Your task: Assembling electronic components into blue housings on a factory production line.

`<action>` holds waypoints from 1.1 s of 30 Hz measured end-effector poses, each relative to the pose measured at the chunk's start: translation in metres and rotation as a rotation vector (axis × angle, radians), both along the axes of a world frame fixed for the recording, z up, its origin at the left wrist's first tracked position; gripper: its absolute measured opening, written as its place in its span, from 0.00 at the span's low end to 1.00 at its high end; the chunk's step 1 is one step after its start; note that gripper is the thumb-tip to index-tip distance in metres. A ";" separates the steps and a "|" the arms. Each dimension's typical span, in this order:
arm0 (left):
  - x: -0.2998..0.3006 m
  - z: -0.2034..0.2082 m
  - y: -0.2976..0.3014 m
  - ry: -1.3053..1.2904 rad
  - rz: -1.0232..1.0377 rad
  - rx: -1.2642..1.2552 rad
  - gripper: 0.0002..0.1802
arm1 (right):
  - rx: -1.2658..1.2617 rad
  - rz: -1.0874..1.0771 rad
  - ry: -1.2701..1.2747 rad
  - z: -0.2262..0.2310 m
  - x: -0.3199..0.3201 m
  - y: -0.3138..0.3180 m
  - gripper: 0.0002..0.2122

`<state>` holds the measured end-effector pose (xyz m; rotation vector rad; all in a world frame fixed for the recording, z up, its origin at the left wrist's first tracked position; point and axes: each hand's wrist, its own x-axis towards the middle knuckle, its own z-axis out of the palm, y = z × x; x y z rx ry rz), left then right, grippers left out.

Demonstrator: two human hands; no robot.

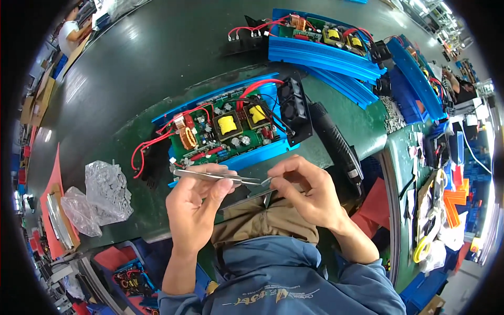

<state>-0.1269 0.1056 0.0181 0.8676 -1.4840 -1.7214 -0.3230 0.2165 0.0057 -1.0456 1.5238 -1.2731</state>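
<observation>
My left hand (191, 212) is closed around a pair of metal tweezers (212, 176), whose tips point right. A small grey piece (266, 182) is pinched between the thumb and finger of my right hand (311, 197), right at the tweezer tips; its exact kind is too small to tell. Just beyond both hands lies a green circuit board (210, 137) in a blue metal housing (252, 159). Yellow-wrapped transformers (227, 124), a copper coil (188, 138) and red wires (139, 152) show on it. Black fans (294, 105) stand at its right end.
A black electric screwdriver (336, 139) lies right of the board. Clear plastic bags of small grey parts (107, 191) sit at the left. More blue housings with boards (325, 50) are at the far right. Loose grey parts (394, 113) lie near a blue bin (412, 102).
</observation>
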 end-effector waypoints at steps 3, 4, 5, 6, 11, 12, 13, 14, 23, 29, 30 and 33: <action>0.000 -0.002 0.003 -0.052 -0.030 -0.024 0.12 | -0.085 0.003 0.011 -0.005 0.001 0.001 0.08; 0.000 -0.003 0.004 -0.060 -0.034 -0.025 0.12 | -0.074 -0.023 -0.024 -0.006 0.003 0.002 0.08; -0.001 -0.004 0.005 -0.081 -0.032 -0.038 0.11 | -0.065 -0.052 -0.058 -0.006 0.003 0.002 0.08; -0.002 -0.004 0.005 -0.102 -0.033 -0.050 0.10 | -0.065 -0.063 -0.065 -0.006 0.001 0.004 0.08; -0.006 -0.022 -0.018 -0.210 0.076 -0.451 0.06 | -0.279 -0.576 1.060 -0.031 -0.059 0.019 0.14; -0.009 -0.023 -0.022 -0.226 0.088 -0.509 0.05 | -0.183 -0.649 1.207 -0.032 -0.071 0.023 0.16; -0.011 -0.026 -0.028 -0.240 0.089 -0.578 0.05 | -0.077 -0.714 1.352 -0.034 -0.081 0.030 0.17; -0.012 -0.027 -0.033 -0.252 0.086 -0.646 0.06 | 0.003 -0.636 1.442 -0.042 -0.091 0.043 0.20; -0.029 -0.048 -0.046 -0.279 0.058 -0.805 0.09 | 0.313 -0.555 0.215 -0.062 -0.020 0.117 0.22; -0.034 -0.056 -0.043 -0.284 0.044 -0.854 0.09 | 0.269 -0.306 -0.173 -0.078 0.049 0.141 0.25; -0.034 -0.056 -0.042 -0.303 0.052 -0.873 0.09 | 0.313 -0.224 -0.145 -0.074 0.053 0.136 0.25; -0.031 -0.056 -0.044 -0.339 0.067 -0.911 0.09 | 0.299 -0.168 -0.184 -0.077 0.067 0.121 0.25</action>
